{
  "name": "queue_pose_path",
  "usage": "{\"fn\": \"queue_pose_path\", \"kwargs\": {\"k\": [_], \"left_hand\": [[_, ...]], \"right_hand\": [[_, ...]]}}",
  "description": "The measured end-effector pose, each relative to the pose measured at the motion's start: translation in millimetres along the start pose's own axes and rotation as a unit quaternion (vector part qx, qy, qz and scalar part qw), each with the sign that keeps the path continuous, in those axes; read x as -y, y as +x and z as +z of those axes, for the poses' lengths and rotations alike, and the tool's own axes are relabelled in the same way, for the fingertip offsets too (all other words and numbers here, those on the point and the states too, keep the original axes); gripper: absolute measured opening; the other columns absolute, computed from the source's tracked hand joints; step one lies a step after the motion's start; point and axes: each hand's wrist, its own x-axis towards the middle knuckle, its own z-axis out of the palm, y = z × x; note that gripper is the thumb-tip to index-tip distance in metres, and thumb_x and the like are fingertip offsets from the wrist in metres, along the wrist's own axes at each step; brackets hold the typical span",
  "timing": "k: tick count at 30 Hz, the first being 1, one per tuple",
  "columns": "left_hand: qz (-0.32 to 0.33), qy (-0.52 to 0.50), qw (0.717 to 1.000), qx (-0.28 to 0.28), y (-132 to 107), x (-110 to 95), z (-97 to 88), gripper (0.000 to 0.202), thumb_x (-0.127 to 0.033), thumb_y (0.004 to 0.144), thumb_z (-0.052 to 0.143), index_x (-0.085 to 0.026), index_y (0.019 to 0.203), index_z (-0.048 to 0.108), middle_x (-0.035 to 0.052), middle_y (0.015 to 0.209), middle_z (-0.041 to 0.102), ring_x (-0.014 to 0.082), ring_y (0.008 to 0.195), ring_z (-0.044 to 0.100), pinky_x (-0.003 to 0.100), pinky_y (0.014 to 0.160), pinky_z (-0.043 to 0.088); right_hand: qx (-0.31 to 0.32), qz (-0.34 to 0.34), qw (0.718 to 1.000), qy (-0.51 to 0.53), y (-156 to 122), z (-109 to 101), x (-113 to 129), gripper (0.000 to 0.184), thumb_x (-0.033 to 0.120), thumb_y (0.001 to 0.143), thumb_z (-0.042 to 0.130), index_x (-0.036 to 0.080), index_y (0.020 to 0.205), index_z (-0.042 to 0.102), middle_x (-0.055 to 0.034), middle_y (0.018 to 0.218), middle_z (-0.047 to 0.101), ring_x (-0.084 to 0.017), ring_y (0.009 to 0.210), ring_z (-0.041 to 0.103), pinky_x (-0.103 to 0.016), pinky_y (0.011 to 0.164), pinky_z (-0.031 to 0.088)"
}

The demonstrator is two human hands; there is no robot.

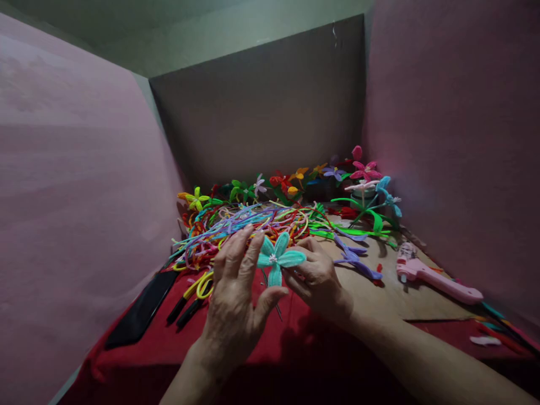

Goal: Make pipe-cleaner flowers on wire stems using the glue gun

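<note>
A teal pipe-cleaner flower (277, 257) with a pale centre and a thin wire stem is held up between both hands. My left hand (236, 295) has its fingers raised against the flower's left petals, thumb reaching under it. My right hand (315, 277) pinches the flower's right petal and its base from the other side. Behind the hands lies a tangled heap of coloured pipe cleaners (244, 225).
Finished pipe-cleaner flowers (295, 183) line the back, some in a cup (363, 194). A purple flower piece (354, 259) and a pink glue gun (434, 277) lie on a wooden board (405, 298). Yellow-handled tools (194, 292) and a black flat object (141, 312) rest on the red cloth (270, 337). Panels wall in three sides.
</note>
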Motion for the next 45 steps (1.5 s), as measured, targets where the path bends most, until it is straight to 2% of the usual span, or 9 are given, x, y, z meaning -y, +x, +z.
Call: {"fn": "queue_pose_path", "kwargs": {"k": [2,5,11,17,24,30,34,39,45], "left_hand": [[-0.006,0.008,0.999,0.036,-4,0,9.7,0.073,-0.050,0.082,0.047,-0.019,0.142,0.019,0.0139,0.142,0.032,0.0281,0.131,0.026,0.044,0.106,0.024],[-0.033,-0.004,0.998,0.048,-9,0,22.6,0.070,-0.050,0.085,0.039,-0.015,0.142,0.018,0.0160,0.141,0.034,0.0260,0.131,0.027,0.042,0.106,0.026],[-0.048,0.025,0.998,-0.023,-17,-8,36.6,0.068,-0.047,0.085,0.041,-0.010,0.139,0.023,0.0218,0.140,0.032,0.0297,0.131,0.027,0.048,0.104,0.027],[-0.023,0.093,0.992,-0.084,-21,-19,40.8,0.065,-0.043,0.083,0.048,-0.004,0.133,0.034,0.0236,0.118,0.050,0.0325,0.112,0.045,0.048,0.094,0.036],[-0.026,0.112,0.991,-0.067,-28,-25,47.7,0.072,-0.042,0.083,0.049,-0.006,0.139,0.023,0.0249,0.123,0.046,0.0351,0.114,0.043,0.050,0.092,0.038],[0.005,0.078,0.995,-0.067,-32,-19,38.5,0.057,-0.015,0.082,0.052,-0.016,0.136,0.035,0.0229,0.131,0.043,0.0330,0.117,0.043,0.050,0.092,0.039],[0.058,0.086,0.989,-0.101,-28,-5,26.3,0.053,-0.001,0.076,0.056,-0.021,0.125,0.051,0.0184,0.126,0.049,0.0301,0.115,0.047,0.049,0.092,0.039],[0.100,0.066,0.984,-0.130,-19,-2,19.8,0.041,-0.003,0.071,0.064,-0.018,0.109,0.063,0.0130,0.104,0.063,0.0273,0.102,0.053,0.048,0.088,0.042],[0.103,0.047,0.983,-0.142,-16,-8,25.1,0.036,-0.005,0.073,0.063,-0.016,0.107,0.063,0.0098,0.089,0.065,0.0226,0.088,0.056,0.044,0.082,0.043]], "right_hand": [[0.004,0.003,1.000,0.007,-1,0,0,0.008,0.015,0.080,0.055,0.019,0.074,0.059,-0.0027,0.071,0.062,-0.017,0.072,0.047,-0.033,0.068,0.039],[0.014,0.022,1.000,0.009,-2,0,0,0.010,0.016,0.080,0.055,0.019,0.072,0.060,-0.0030,0.069,0.060,-0.018,0.073,0.046,-0.033,0.069,0.039],[0.012,0.052,0.999,0.007,1,-2,1,0.014,0.016,0.081,0.052,0.019,0.071,0.061,-0.0034,0.067,0.059,-0.018,0.071,0.044,-0.033,0.067,0.038],[0.007,0.041,0.999,0.000,1,-3,0,0.013,0.014,0.081,0.052,0.018,0.077,0.064,-0.0036,0.071,0.062,-0.017,0.071,0.044,-0.034,0.070,0.039],[0.013,0.053,0.998,0.011,2,-5,2,0.013,0.014,0.081,0.051,0.018,0.077,0.063,-0.0032,0.070,0.062,-0.017,0.070,0.045,-0.034,0.070,0.037],[0.016,0.069,0.997,0.031,4,-6,3,0.014,0.016,0.082,0.052,0.018,0.074,0.063,-0.0028,0.071,0.064,-0.016,0.068,0.045,-0.033,0.070,0.036],[0.014,0.070,0.997,0.034,3,-6,2,0.014,0.017,0.082,0.053,0.018,0.072,0.062,-0.0027,0.071,0.063,-0.016,0.069,0.044,-0.033,0.070,0.036],[0.016,0.071,0.997,0.033,0,-4,3,0.014,0.019,0.082,0.053,0.018,0.072,0.063,-0.0032,0.068,0.061,-0.017,0.070,0.042,-0.033,0.069,0.036],[0.008,0.061,0.997,0.037,-1,-3,3,0.016,0.025,0.083,0.052,0.019,0.073,0.063,-0.0043,0.070,0.062,-0.018,0.072,0.043,-0.034,0.070,0.036]]}}
